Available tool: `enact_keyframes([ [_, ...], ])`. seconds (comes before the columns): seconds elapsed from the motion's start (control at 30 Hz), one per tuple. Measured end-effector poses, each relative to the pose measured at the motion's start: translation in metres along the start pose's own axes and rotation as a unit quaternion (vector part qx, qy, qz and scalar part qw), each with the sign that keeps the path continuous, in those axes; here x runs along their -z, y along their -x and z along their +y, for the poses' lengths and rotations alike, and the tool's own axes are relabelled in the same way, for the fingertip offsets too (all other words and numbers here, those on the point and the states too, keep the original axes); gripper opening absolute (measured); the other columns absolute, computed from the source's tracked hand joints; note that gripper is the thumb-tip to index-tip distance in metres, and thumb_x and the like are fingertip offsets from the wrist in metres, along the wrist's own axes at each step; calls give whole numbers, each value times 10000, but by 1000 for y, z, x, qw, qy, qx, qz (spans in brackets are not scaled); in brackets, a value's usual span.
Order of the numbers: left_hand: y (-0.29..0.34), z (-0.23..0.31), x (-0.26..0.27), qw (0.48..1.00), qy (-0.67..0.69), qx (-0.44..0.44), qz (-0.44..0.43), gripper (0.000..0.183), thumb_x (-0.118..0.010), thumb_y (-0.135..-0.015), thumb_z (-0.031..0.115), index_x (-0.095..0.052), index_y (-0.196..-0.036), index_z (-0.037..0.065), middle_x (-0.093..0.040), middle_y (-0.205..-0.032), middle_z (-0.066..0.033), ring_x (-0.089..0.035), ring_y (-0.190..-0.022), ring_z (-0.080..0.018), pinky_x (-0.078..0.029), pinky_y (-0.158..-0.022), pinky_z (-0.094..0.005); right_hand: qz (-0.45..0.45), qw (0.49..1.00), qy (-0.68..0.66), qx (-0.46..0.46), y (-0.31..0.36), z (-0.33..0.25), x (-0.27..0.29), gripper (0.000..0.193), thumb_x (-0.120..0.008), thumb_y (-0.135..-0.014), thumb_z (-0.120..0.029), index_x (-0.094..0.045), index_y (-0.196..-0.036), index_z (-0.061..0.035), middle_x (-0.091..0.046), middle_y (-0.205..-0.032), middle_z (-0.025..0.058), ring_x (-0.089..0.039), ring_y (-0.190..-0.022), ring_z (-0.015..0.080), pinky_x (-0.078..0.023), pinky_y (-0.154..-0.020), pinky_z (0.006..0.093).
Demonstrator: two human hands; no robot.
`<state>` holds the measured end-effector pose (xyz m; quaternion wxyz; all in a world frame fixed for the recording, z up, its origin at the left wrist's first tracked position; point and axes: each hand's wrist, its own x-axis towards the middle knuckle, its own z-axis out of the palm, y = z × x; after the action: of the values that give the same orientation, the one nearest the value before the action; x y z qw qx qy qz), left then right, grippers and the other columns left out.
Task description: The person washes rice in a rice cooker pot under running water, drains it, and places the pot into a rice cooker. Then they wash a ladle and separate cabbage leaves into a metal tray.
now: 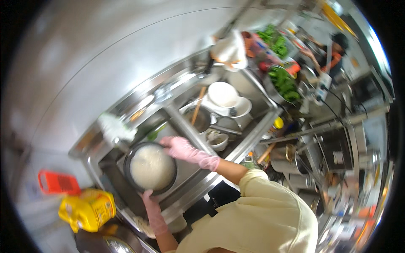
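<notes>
A dark round pot, filled with cloudy whitish liquid, is in the left basin of a steel sink. Both of my hands wear pink gloves. My right hand is closed on the pot's upper right rim. At the near rim, my left hand grips the pot, its fingers partly hidden beneath the wall. A green leaf lies in the basin beyond the pot. What lies under the liquid's surface cannot be made out.
White bowls, pans and a wooden stick fill the right basin. A yellow jug and a red plastic item stand left of the sink. A pot of leafy greens is at far right, with another person behind it.
</notes>
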<state>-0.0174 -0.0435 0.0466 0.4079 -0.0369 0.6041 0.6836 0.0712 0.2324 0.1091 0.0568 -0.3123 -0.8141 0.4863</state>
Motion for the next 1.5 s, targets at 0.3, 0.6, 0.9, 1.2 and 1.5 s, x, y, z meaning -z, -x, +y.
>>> enact_keyframes([
  [0.3,-9,-11,-11,995,50,-27,-87,508,-510,-756,166,-522,-1219,-43,-499,-1282,-172,-495,-1153,-250,-424,-982,-387,-56,995,-74,34,4,13,53,336,-622,-881,-233,-598,-1147,-27,-668,-1009,119,-635,-931,235,-479,-819,343],
  [0.6,5,4,-44,997,63,9,-42,665,-527,-697,224,-426,-1313,-6,-415,-1325,-192,-477,-1178,-339,-538,-843,-499,36,928,292,-229,47,138,136,314,-608,-844,-306,-690,-1004,-49,-688,-881,118,-668,-804,285,-533,-692,391],
  [0.9,4,2,-55,994,72,22,-76,621,-504,-733,256,-446,-1280,-32,-461,-1298,-179,-501,-1170,-314,-554,-848,-463,35,992,-101,-61,68,44,32,528,-576,-881,-472,-623,-1054,25,-655,-964,214,-624,-968,335,-472,-847,404],
  [1.2,-13,-15,-39,994,78,67,-35,679,-562,-671,272,-461,-1302,43,-492,-1298,-136,-509,-1175,-331,-520,-862,-523,-32,979,-99,-173,44,17,4,271,-663,-791,-237,-571,-903,-9,-615,-740,129,-634,-701,234,-487,-618,364],
  [1.5,-18,-41,-23,991,126,20,-36,554,-559,-744,194,-470,-1283,106,-561,-1173,-91,-560,-1050,-254,-494,-850,-459,-48,956,-187,-220,24,23,-14,253,-618,-774,-102,-574,-973,47,-586,-694,100,-593,-521,170,-460,-462,295],
])
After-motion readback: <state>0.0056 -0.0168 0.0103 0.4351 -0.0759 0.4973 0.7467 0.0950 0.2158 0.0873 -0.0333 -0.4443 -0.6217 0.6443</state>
